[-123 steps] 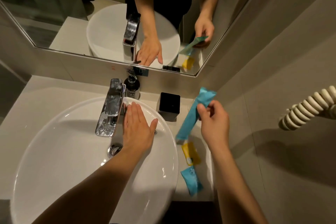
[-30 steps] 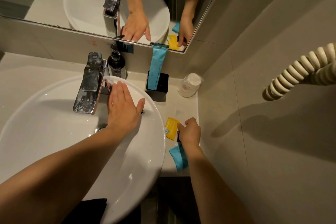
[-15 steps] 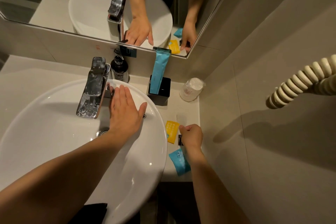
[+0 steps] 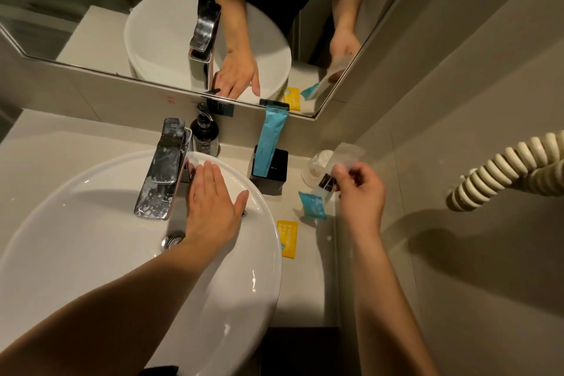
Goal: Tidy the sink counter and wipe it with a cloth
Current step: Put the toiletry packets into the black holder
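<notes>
My left hand lies flat and open on the inner rim of the white basin, beside the chrome tap. My right hand is raised over the counter's right end, pinching a clear plastic sachet with a dark label. A small blue packet hangs or lies just below that sachet; I cannot tell if it is held. A yellow packet lies on the counter. A long blue packet stands in the black square holder.
A dark soap pump bottle stands behind the tap. A wrapped glass sits in the back right corner. The mirror runs above the counter. A coiled cream cord hangs off the right wall.
My right hand has risen from the counter with the clear sachet, and the small blue packet now sits further back, near the glass. The left hand has stayed on the basin.
</notes>
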`<state>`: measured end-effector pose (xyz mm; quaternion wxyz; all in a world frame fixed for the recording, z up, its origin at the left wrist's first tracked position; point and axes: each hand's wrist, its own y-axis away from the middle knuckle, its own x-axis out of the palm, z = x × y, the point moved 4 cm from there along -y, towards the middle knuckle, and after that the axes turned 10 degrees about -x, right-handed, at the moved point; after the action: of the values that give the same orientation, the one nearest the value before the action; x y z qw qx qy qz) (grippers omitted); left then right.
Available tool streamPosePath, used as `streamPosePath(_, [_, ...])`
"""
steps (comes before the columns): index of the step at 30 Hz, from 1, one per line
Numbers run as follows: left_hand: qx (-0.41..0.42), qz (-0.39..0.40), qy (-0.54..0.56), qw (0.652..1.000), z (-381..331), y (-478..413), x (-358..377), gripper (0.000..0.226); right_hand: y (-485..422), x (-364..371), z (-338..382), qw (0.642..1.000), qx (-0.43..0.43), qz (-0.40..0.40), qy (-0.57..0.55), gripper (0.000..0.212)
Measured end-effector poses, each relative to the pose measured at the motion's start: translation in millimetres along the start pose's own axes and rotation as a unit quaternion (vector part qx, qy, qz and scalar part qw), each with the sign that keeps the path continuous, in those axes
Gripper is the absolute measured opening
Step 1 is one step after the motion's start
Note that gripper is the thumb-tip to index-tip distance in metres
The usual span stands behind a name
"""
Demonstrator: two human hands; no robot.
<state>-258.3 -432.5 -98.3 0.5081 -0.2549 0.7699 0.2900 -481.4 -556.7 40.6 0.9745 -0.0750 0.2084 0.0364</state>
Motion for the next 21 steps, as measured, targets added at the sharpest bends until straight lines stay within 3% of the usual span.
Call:
streamPosePath(4, [-0.002,-0.002,0.000,1.000,0.5,-0.6,1.0,0.090,-28.3,11.0,46.9,0.996,-0.075,0.009,-0.050,0.015])
streamPosePath(8, [-0.004,-0.002,-0.002,1.000,1.8,-1.2,2.0,0.091,-39.4,19.4,55.8,0.994,-0.094,0.045,-0.029,0.013])
streamPosePath(16, [-0.005,-0.004,0.004,1.000,1.6,-0.1,1.0,0.090,-9.0,28.6,-6.6,0.995,0.004,0.086,0.044,0.018])
streamPosePath(21, [-0.003,-0.001,0.001,1.000,1.3,0.0,0.6,0.089,10.7,28.6,-26.4,0.996,0.021,0.078,0.049,0.019])
